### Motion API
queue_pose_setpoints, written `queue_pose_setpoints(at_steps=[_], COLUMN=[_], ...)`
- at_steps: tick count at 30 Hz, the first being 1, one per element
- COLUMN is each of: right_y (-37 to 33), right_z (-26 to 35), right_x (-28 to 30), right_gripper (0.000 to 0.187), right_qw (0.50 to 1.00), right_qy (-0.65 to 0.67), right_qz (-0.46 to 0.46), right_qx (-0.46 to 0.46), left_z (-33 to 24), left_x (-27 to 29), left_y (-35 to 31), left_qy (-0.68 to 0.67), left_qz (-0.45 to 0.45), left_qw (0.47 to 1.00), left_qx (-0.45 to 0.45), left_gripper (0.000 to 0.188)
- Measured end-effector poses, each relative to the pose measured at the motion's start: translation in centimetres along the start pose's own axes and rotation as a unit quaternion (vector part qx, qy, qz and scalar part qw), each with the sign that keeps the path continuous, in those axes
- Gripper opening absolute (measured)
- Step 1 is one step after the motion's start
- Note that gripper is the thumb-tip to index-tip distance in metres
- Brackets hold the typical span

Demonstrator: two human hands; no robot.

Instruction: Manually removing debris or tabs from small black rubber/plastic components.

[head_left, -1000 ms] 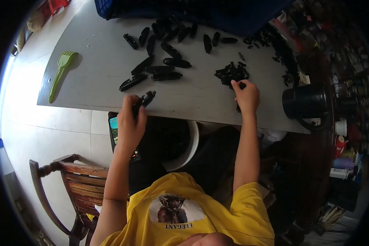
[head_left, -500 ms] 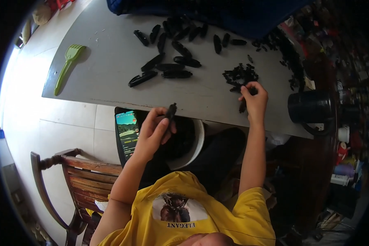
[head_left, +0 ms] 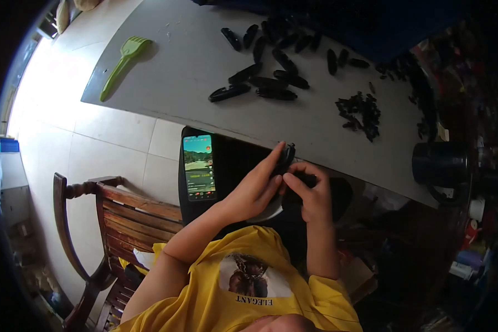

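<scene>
My left hand (head_left: 252,191) is closed round a long black piece (head_left: 287,156), held upright by the table's front edge. Against its near end, my right hand (head_left: 314,195) pinches with thumb and forefinger; whether a smaller part sits between them is hidden. On the grey table (head_left: 182,88), several similar long black pieces (head_left: 268,83) with rounded ends lie scattered. To their right is a loose heap of small black parts (head_left: 359,113).
A green toy rake (head_left: 119,67) lies on the table's left. A lit phone (head_left: 198,166) rests below the edge, beside a wooden chair (head_left: 141,213). A dark mug-like container (head_left: 438,163) stands at right. Under my hands shows a pale bowl rim (head_left: 269,213).
My right hand has left the heap of small parts and come to the black piece in my left hand. Both hands now meet before the table edge. The view has shifted.
</scene>
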State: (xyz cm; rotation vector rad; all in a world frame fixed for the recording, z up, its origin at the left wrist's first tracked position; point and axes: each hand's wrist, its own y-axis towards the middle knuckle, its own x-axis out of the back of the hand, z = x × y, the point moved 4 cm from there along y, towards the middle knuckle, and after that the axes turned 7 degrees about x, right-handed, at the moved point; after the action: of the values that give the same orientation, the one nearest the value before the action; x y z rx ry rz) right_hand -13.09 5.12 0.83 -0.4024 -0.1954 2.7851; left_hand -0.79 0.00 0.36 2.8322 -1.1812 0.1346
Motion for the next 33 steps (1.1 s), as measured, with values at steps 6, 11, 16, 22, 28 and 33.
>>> queue_pose_setpoints(at_steps=[6,11,16,22,28,33], right_y=[-0.8,-1.4,-1.7,-1.7,-2.9,-1.3], right_z=[-0.5,-2.1,-3.1,-3.4,-5.8,-4.1], right_x=[0.0,0.0,0.0,0.9,1.6,3.5], right_gripper=[0.011,0.011,0.013,0.025,0.034,0.025], right_qw=[1.0,0.997,0.993,0.993,0.992,0.977], right_qy=[-0.018,0.068,0.1,0.066,0.017,-0.174], right_qz=[-0.018,-0.042,-0.066,-0.093,-0.124,-0.065], right_qx=[0.014,0.009,0.006,0.012,-0.026,0.11], left_z=[0.4,0.6,0.8,0.3,1.5,0.0], left_x=[-0.1,-0.5,-0.3,-0.6,-0.4,6.0], left_y=[-0.7,-0.9,-1.1,-1.2,-1.5,1.2], left_qy=[0.021,-0.009,-0.002,0.024,0.147,0.303], left_qz=[0.008,0.02,0.021,0.023,0.076,-0.19], left_qw=[1.0,1.0,1.0,0.999,0.984,0.934], left_qx=[-0.004,0.02,0.01,-0.034,0.059,-0.021], left_gripper=[0.059,0.06,0.06,0.061,0.059,0.039])
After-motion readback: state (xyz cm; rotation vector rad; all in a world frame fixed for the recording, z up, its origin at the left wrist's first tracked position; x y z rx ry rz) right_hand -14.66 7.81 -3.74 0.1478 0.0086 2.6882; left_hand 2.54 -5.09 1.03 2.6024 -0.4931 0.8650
